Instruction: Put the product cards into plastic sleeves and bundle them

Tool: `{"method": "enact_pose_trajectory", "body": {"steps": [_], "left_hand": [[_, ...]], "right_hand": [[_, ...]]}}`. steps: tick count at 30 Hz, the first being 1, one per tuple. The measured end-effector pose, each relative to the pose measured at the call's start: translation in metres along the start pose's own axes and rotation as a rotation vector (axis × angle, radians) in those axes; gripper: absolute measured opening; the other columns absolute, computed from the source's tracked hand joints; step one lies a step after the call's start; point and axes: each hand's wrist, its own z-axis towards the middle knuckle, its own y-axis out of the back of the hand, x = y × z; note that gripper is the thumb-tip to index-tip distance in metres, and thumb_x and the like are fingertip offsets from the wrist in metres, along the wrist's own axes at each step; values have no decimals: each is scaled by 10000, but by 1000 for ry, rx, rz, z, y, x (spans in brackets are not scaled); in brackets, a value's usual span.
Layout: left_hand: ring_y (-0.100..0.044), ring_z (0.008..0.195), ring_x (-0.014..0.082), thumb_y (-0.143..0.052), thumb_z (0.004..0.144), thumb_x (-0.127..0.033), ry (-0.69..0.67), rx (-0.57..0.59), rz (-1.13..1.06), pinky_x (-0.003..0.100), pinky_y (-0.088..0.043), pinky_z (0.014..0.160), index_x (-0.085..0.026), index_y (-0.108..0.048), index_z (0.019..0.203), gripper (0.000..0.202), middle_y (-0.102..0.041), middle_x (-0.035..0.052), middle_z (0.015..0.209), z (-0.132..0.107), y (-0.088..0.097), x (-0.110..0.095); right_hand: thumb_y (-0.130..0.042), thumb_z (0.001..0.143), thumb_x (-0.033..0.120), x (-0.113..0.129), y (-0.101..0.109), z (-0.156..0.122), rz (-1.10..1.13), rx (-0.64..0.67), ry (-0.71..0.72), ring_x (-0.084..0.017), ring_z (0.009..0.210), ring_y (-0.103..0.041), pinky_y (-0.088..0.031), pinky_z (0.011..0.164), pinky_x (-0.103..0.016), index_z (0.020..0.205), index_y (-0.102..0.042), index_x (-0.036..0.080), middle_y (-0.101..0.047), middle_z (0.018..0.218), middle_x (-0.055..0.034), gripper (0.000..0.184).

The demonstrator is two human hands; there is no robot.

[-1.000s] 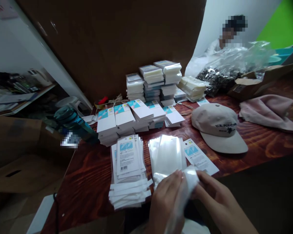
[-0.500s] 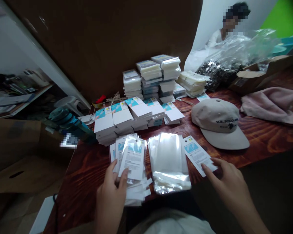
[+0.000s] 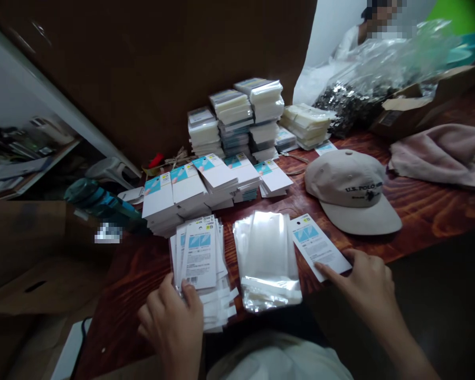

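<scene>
My left hand (image 3: pixel 173 322) rests on the near end of a stack of bagged cards (image 3: pixel 200 264), thumb and fingers touching the top packet. My right hand (image 3: pixel 366 285) lies on the wooden table (image 3: pixel 427 211) with its index finger pressing the near corner of a single white card with a blue label (image 3: pixel 316 245). Between the two lies a pile of clear plastic sleeves (image 3: pixel 266 258). The fingers of both hands are stretched out, and neither hand lifts anything.
Rows of white cards (image 3: pixel 206 187) and taller bundles (image 3: pixel 241 119) stand behind. A beige cap (image 3: pixel 350 190) and pink cloth (image 3: pixel 443 153) lie right. A clear bag of dark parts (image 3: pixel 364 89), a cardboard box (image 3: pixel 423 103), a teal bottle (image 3: pixel 98 203) and another person (image 3: pixel 364 31) are around.
Both hands held a sleeve together near me a second ago. The left hand then carried the filled packet onto the left stack; the right hand reached to the single card.
</scene>
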Motion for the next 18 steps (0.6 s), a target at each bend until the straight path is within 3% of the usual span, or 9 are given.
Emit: {"method": "enact_pose_trajectory", "body": {"steps": [2, 4, 5, 6, 8, 10, 12, 15, 18], "left_hand": [[-540, 982, 393, -510, 847, -354, -62, -174, -68, 521, -465, 756, -112, -653, 1048, 346, -625, 207, 1039, -1, 2, -6], [-547, 1046, 361, -554, 830, -307, -224, -340, -222, 516, -455, 869, -89, -652, 1006, 296, -626, 211, 1058, -3, 6, -20], [-559, 1062, 331, -562, 830, -279, -332, -367, -308, 486, -447, 917, -87, -647, 1005, 273, -643, 198, 1041, -4, 8, -31], [-569, 1077, 303, -558, 837, -259, -439, -334, -376, 453, -442, 948, -89, -639, 1031, 270, -662, 179, 1030, -5, 10, -44], [-541, 1164, 288, -518, 871, -275, -589, -116, -406, 433, -413, 1000, -105, -620, 1130, 326, -683, 149, 1093, -9, 10, -72], [-442, 1287, 333, -464, 899, -336, -638, 172, -304, 487, -367, 1049, -59, -537, 1281, 477, -576, 182, 1312, -13, 7, -97], [-354, 1350, 366, -421, 911, -387, -641, 349, -217, 543, -312, 1085, -33, -460, 1355, 569, -457, 190, 1424, -15, 1, -113], [-324, 1370, 366, -374, 928, -408, -650, 422, -160, 577, -257, 1110, -55, -446, 1373, 572, -422, 168, 1451, -17, -7, -119], [-346, 1362, 352, -355, 942, -386, -665, 408, -145, 579, -264, 1106, -84, -470, 1361, 529, -435, 154, 1443, -17, -10, -116]], "right_hand": [[-596, 662, 699, -1, -2, 0, 37, -9, 2, -421, 978, -569, -459, 803, -484, 1076, -643, 146, -615, 1007, -190, 693], [-610, 663, 668, -1, -3, -2, 69, -49, 6, -422, 986, -560, -453, 812, -488, 1046, -634, 136, -607, 1012, -197, 656], [-618, 664, 649, 1, -3, -4, 90, -74, 6, -424, 992, -556, -450, 817, -492, 1037, -623, 128, -603, 1019, -203, 642], [-627, 662, 629, 2, -3, -6, 123, -101, 5, -428, 1003, -552, -446, 825, -496, 1031, -609, 119, -601, 1026, -209, 629], [-631, 671, 588, 5, 0, -11, 236, -143, -12, -418, 1008, -560, -444, 832, -487, 1028, -573, 118, -611, 1025, -207, 594], [-617, 702, 566, 8, 5, -17, 405, -141, -59, -369, 941, -609, -465, 788, -441, 1045, -542, 151, -639, 1005, -169, 544], [-604, 735, 558, 8, 10, -22, 563, -124, -117, -308, 863, -648, -480, 732, -381, 1064, -531, 202, -666, 994, -117, 490], [-606, 753, 551, 6, 11, -25, 646, -93, -147, -266, 798, -661, -479, 693, -342, 1066, -553, 241, -692, 956, -71, 444], [-577, 785, 532, 3, 3, -22, 581, -155, -60, -265, 792, -639, -476, 712, -357, 1059, -582, 210, -684, 936, -85, 422]]}}
